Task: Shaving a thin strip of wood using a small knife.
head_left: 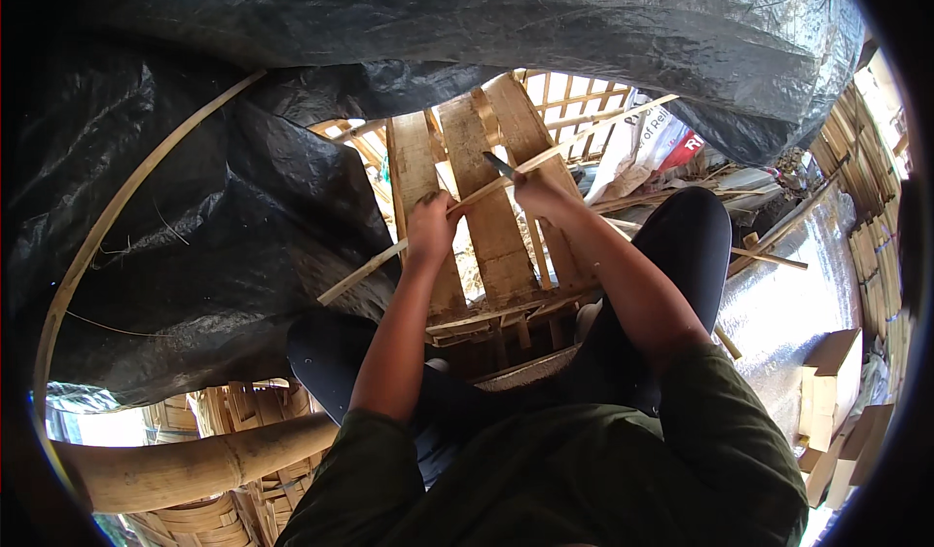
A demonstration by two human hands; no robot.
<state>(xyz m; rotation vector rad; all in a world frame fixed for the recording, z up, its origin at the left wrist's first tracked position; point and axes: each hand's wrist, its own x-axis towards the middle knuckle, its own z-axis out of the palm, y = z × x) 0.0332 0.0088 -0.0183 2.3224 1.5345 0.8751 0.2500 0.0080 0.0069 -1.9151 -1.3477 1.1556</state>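
Observation:
A long, thin bamboo strip [362, 273] runs slantwise in front of me, from low on the left to high on the right. My left hand [431, 226] is closed around its lower part. In my right hand [540, 197] is a knife [499, 164], its dark blade pointing up and left beside the strip. The knife's handle is hidden in my fingers, and the blade lies against or very near the strip; I cannot tell which. Beneath both hands stand wide bamboo slats [486, 226] with gaps between them.
Black plastic sheeting [195, 226] hangs at the left and across the top. A bent bamboo strip [126, 206] curves over it. A thick bamboo pole [224, 459] lies at lower left. On the right are a printed sack [632, 148], silvery sheeting [798, 284] and cardboard boxes [827, 382].

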